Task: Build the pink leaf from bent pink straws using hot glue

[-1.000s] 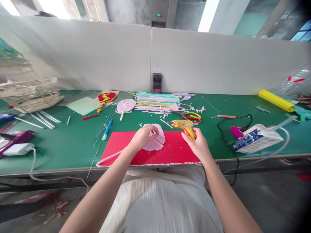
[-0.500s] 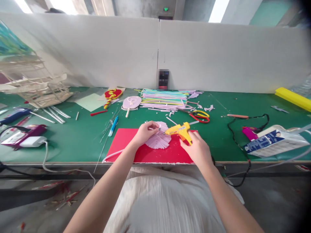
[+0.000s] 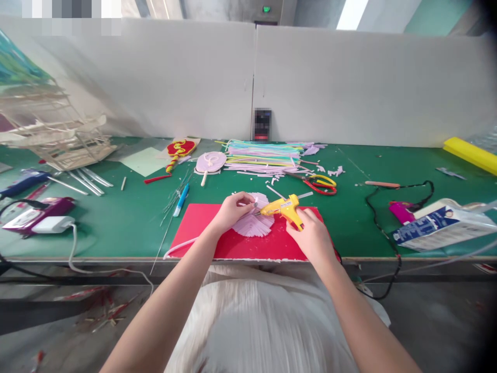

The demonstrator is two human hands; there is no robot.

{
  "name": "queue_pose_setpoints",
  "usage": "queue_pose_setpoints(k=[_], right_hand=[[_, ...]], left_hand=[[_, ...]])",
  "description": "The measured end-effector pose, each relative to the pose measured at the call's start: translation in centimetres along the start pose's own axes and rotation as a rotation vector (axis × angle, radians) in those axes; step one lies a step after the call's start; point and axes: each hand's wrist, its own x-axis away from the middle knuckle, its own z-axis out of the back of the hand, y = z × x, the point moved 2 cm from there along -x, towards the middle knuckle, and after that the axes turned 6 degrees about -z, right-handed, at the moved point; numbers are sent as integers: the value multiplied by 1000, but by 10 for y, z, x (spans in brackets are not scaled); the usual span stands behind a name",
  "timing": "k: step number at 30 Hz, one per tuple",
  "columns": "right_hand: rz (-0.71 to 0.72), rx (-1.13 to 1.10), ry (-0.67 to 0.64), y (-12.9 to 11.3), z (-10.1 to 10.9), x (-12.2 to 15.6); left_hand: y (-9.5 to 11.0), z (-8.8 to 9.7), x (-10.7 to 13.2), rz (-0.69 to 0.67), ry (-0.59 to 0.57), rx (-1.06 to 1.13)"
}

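My left hand [image 3: 231, 211] pinches the top of a pink fan made of straw pieces [image 3: 254, 223], which lies on a red mat [image 3: 202, 230] at the table's near edge. My right hand [image 3: 310, 235] grips a yellow glue gun [image 3: 282, 207]. Its nozzle points left and touches the fan right by my left fingertips.
Behind the mat lie a bundle of coloured straws [image 3: 264, 155], red-and-yellow scissors [image 3: 320, 184], a pink round fan [image 3: 209, 163] and a blue pen [image 3: 180, 199]. A black cable [image 3: 375, 217] and a milk carton [image 3: 438, 228] sit at right, a purple device [image 3: 34, 215] and wooden model [image 3: 54, 134] at left.
My right hand lifted the glue gun off the table and swung its nozzle left onto the fan. My left hand stayed on the fan, shifting to a pinch at its top.
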Motion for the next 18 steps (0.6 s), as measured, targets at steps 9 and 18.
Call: queue_pose_setpoints(k=[9, 18], right_hand=[[-4, -53, -13, -1, 1, 2], [-4, -91, -28, 0, 1, 2]], left_hand=[[-2, 0, 0, 19, -16, 22], [-3, 0, 1, 20, -21, 8]])
